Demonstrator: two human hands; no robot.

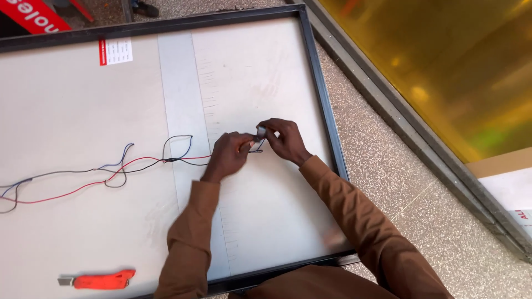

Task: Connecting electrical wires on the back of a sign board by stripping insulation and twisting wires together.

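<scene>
Head view: my left hand [228,155] and right hand [285,138] pinch a small grey piece [260,132].
Thin, limp wires [111,171] trail left of my fingers; light, best gripped near the ends.

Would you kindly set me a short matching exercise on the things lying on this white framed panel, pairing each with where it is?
Things:
1. orange tool
2. small grey part
3. white label with a red edge
4. red and black wires

Places:
A. pinched between the left hand and the right hand
B. near the panel's bottom left edge
C. trailing across the panel from the left edge to the hands
D. near the panel's top edge

Pairs: 1-B, 2-A, 3-D, 4-C
</scene>
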